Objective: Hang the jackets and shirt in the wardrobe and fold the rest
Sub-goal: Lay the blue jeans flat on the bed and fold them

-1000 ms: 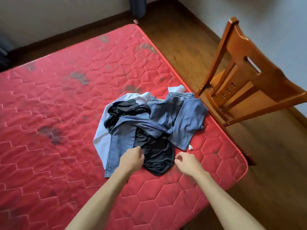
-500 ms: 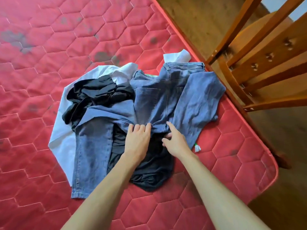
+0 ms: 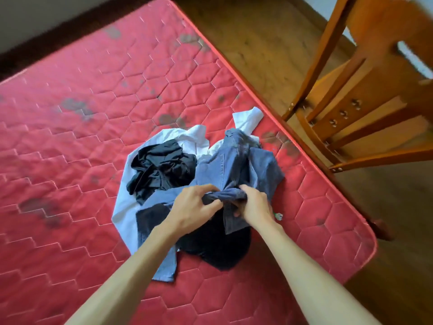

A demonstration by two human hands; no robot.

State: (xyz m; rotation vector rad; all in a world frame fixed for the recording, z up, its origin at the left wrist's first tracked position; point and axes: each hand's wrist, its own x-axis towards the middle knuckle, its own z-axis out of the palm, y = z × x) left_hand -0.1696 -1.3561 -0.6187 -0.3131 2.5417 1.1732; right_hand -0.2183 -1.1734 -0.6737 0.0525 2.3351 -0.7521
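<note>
Denim garment (image 3: 236,165) lies uppermost on the heap, near the 4 o'clock corner of the red mattress (image 3: 70,118). Jacket or trousers: cannot tell, the cloth is too bunched.

Long axis: runs roughly 1 o'clock to 7 o'clock. The upper end, with a seamed band, points toward the wooden chair (image 3: 375,109). The lower end trails off flat at 7 o'clock, partly hidden by the left forearm.

Hands: left hand (image 3: 192,207) and right hand (image 3: 255,205) meet near the middle of that axis, almost touching each other. Both are closed, fingers curled round one twisted rope of denim gathered between them. Neither is nearer, since both already have contact. The bulk of the garment lies at 12 to 1 o'clock from the grip, more on the right hand's side.

Underneath: white shirt (image 3: 124,207) spreads out at 9 to 11 o'clock from the hands. A crumpled black garment (image 3: 161,167) sits on it at 10 o'clock, touching the denim's edge. A second dark garment (image 3: 218,247) lies just below the hands, at 6 o'clock.

Judgement: the lift should go up and toward 6 o'clock, along the axis, so the trailing end slides clear. Risk: the dark garment below may drag along with it.
</note>
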